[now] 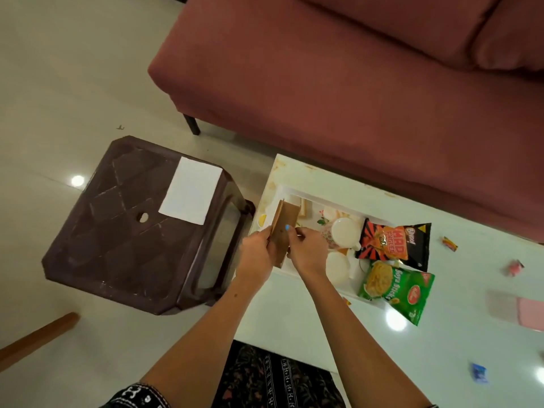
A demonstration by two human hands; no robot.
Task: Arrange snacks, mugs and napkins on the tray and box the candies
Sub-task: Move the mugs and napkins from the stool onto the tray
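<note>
My left hand [258,248] and right hand [309,251] both hold the brown box [284,228], fingers curled round its lower end, above the near-left corner of the tray [287,191]. The box looks folded flat or only partly opened; I cannot tell which. I judge it thin card: light, stiff along the panels, weak at the creases, easily crushed. Best held by the edges, thumbs on the flaps, not squeezed across the faces.

On the tray: two mugs [343,234], white, likely ceramic, so heavier and breakable. The black packet [394,244] and green packet [397,290] lie half on the tray's right rim; glossy film, slippery, contents crushable, take by the sealed ends.

Candies [450,243] lie scattered on the table [459,348], well apart from the box, not yet boxed. Small, wrapped; pinch singly.

A white napkin [190,191] lies on the stool [117,225], off the tray; limp, lift by an edge.
</note>
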